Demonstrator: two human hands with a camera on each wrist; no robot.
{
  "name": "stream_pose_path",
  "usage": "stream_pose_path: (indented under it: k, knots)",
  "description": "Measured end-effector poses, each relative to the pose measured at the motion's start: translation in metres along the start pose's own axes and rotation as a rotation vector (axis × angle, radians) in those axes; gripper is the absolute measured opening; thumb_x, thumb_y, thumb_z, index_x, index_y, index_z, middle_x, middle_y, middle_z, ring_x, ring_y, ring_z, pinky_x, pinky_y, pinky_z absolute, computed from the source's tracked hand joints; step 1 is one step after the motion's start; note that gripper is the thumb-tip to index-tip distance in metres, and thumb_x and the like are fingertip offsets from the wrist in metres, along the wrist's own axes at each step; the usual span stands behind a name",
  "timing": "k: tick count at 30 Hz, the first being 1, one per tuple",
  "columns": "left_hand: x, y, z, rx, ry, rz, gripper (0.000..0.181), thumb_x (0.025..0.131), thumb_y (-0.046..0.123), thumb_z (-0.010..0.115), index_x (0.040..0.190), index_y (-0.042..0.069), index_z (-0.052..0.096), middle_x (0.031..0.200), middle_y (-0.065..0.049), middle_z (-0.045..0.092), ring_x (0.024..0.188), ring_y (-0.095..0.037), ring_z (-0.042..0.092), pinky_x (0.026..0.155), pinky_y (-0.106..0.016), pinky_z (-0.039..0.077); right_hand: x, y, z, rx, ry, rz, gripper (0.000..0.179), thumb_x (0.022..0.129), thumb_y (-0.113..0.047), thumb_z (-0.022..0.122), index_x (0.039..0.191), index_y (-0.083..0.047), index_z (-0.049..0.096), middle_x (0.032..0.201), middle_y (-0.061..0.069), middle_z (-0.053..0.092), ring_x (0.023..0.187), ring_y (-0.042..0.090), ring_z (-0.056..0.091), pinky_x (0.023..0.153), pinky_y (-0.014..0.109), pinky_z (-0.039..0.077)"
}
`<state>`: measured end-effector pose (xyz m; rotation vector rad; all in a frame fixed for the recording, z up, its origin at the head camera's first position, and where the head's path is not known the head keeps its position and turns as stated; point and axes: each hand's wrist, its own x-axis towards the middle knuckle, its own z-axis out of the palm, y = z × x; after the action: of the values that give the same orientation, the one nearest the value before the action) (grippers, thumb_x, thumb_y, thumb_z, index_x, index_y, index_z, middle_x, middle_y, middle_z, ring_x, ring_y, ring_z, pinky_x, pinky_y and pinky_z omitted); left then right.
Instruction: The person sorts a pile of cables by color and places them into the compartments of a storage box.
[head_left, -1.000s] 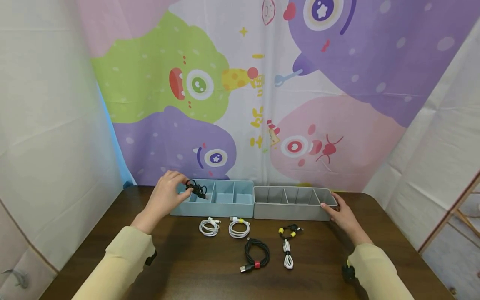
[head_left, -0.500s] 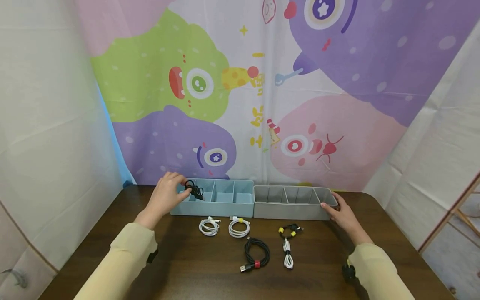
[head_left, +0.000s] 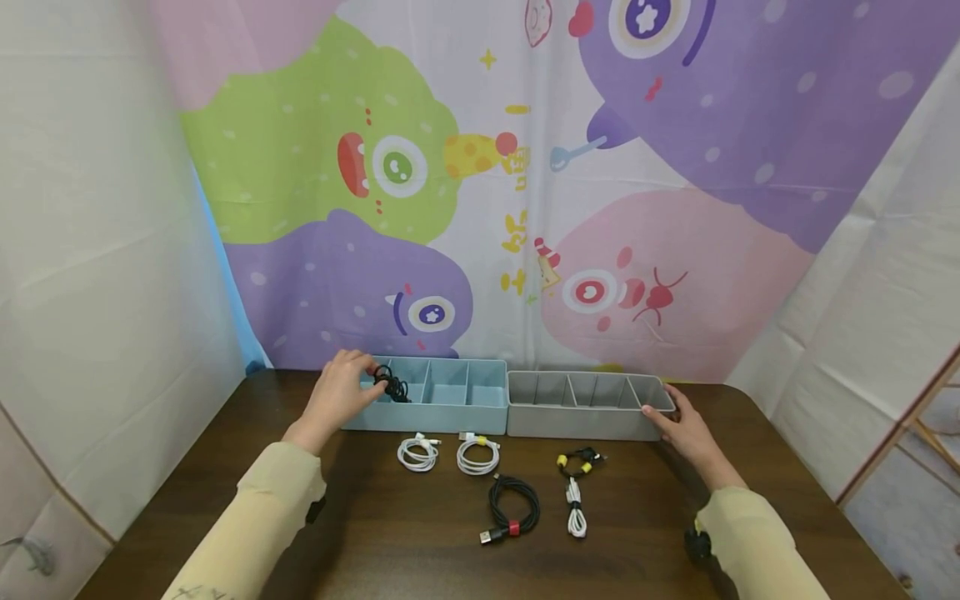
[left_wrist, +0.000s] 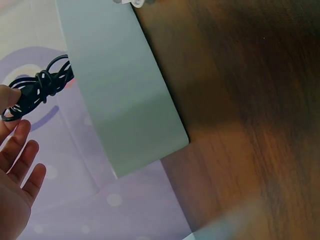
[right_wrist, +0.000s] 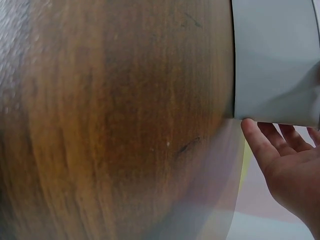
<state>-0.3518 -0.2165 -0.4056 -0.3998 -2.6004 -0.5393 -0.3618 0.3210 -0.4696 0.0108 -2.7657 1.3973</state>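
My left hand (head_left: 342, 390) pinches a bundled black cable (head_left: 392, 385) between thumb and fingers, over the left part of the light-blue divided storage box (head_left: 450, 419). In the left wrist view, the cable (left_wrist: 45, 86) hangs at the box's rim and its far end is hidden behind the blue wall (left_wrist: 120, 90). The other fingers of that hand are spread loosely. At the right end of the grey divided storage box (head_left: 585, 423), my right hand (head_left: 686, 429) grips the corner, thumb at the front and fingers on the end wall. The right wrist view shows its fingertips (right_wrist: 248, 123) against that end.
Two coiled white cables (head_left: 417, 455) (head_left: 478, 458) lie before the blue box. Nearer are a black coiled cable (head_left: 514, 506) with a red tie, a white bundled cable (head_left: 576, 510) and a short black cable (head_left: 576, 463) with yellow ties. A patterned cloth (head_left: 495, 208) hangs behind the table (head_left: 420, 542).
My left hand has shifted slightly right and down, bringing the black cable a little lower into the blue box. The right hand and both boxes stay in place.
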Motion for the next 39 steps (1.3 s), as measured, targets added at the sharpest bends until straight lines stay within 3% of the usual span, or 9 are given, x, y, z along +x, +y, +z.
stream_pose_path:
  k: [4,16,26,39]
  knots:
    - [0.000,-0.003,0.006,-0.009,-0.012,-0.013,0.017,0.079,0.022,0.074,0.082,0.009,0.063,0.086,-0.007,0.060,0.087,-0.027,0.049,0.077,-0.046,0.038,0.000,0.000,0.000,0.004,0.000,-0.003,0.081,0.094,-0.043,0.055,0.150,-0.003,0.012,0.138,0.031,0.036,0.109,0.034,0.050,0.075,0.028,0.050]
    - [-0.003,-0.012,0.024,-0.053,-0.017,-0.068,0.017,0.078,0.020,0.075,0.081,0.008,0.064,0.087,-0.008,0.061,0.089,-0.030,0.052,0.078,-0.048,0.041,0.001,0.004,0.001,0.026,-0.006,-0.002,0.081,0.094,-0.043,0.054,0.151,-0.005,0.010,0.141,0.031,0.032,0.117,0.038,0.047,0.082,0.036,0.051]
    - [-0.009,-0.022,0.029,-0.094,0.001,-0.085,0.018,0.078,0.018,0.074,0.082,0.004,0.064,0.085,-0.010,0.064,0.091,-0.032,0.054,0.081,-0.047,0.042,0.001,0.003,0.001,0.009,-0.001,-0.004,0.082,0.094,-0.045,0.053,0.150,-0.003,0.011,0.142,0.033,0.031,0.118,0.040,0.046,0.082,0.038,0.051]
    - [-0.014,-0.023,0.031,-0.131,-0.036,-0.124,0.018,0.082,0.020,0.072,0.084,0.004,0.065,0.089,-0.014,0.065,0.090,-0.032,0.055,0.082,-0.047,0.042,0.002,0.004,0.002,0.033,-0.005,0.008,0.083,0.093,-0.045,0.054,0.151,-0.005,0.010,0.144,0.031,0.029,0.120,0.039,0.045,0.086,0.043,0.050]
